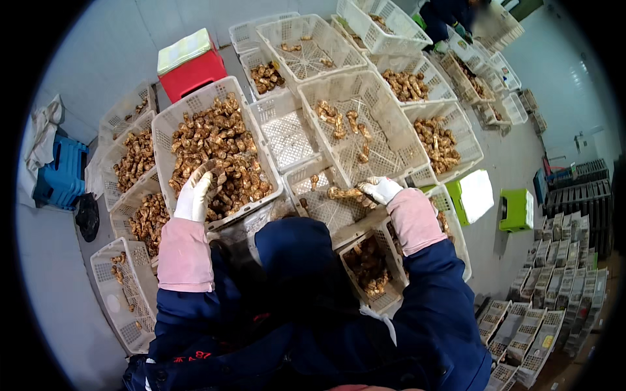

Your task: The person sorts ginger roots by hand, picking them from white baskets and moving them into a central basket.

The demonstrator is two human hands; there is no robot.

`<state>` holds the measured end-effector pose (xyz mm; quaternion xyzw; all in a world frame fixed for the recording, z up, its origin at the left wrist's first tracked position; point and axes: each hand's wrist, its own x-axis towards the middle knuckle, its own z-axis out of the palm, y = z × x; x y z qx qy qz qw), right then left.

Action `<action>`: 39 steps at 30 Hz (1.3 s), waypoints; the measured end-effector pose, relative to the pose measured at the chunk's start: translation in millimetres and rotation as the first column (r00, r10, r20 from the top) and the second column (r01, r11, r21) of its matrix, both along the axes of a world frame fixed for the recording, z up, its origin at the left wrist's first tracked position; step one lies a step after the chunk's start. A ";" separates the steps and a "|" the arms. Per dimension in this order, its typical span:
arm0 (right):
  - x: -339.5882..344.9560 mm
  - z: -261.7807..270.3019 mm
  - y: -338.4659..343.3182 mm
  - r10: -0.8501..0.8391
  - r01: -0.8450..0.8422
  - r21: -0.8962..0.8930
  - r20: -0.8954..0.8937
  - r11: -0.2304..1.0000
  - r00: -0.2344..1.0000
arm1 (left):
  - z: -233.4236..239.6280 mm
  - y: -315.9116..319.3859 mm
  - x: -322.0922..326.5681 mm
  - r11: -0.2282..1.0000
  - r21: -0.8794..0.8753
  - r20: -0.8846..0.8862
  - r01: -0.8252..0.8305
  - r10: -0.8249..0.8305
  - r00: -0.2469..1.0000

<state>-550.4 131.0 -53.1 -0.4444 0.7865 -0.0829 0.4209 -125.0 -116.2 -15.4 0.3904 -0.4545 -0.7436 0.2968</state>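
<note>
Brown mushrooms, thick-stemmed like matsutake, fill a large white plastic crate (pixel 266 146) in front on the left. My left hand (pixel 201 188), in a white glove with a dirty palm, is at the near left part of this heap, fingers curved; whether it grips a mushroom I cannot tell. Gloved too, my right hand (pixel 380 189) has its fingertips on the end of a long-stemmed mushroom (pixel 344 193), above a white crate (pixel 293 178) that holds a few mushrooms. Beyond it stands another perforated crate (pixel 415 141) with several mushrooms on its bottom.
More crates of mushrooms surround me, among them a full one (pixel 477 146) at right and a small one (pixel 342 254) near my body. A red stool (pixel 193 73), green stools (pixel 517 210) and blue stools (pixel 58 168) stand around. Another person (pixel 442 19) works at the top right.
</note>
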 end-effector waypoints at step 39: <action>40.3 -67.0 320.1 -0.473 0.656 0.075 -0.631 0.751 0.614 | -50.0 -14.3 64.6 0.990 -0.069 0.090 -0.120 0.126 0.988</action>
